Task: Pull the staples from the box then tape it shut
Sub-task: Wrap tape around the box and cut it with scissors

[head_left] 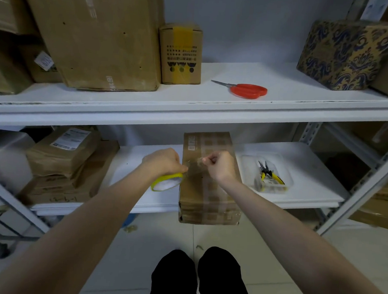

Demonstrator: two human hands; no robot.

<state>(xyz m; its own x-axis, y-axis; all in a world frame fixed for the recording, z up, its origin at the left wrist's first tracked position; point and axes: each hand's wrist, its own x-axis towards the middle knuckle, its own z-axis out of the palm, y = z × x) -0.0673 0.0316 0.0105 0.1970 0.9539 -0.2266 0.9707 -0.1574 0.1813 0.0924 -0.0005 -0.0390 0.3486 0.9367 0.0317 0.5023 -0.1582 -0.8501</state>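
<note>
Half hidden: one tape roll (166, 182), under the left hand (163, 162) gripping it at the left edge of the box (208, 192).
Barely visible: clear tape strip (195, 166) stretched to the right hand (219, 165), which pinches its end.
Box: one, on the lower shelf (310, 175), near end overhanging.
Tools: one pliers (269, 173) in one clear tray (286, 181) beside the box; one scissors (245, 90) on the upper shelf (281, 88).

Clear tape (195, 164) from yellow roll (167, 182) across box (208, 192)

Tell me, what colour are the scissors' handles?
The scissors have bright red handles; the head view shows them best.
</note>
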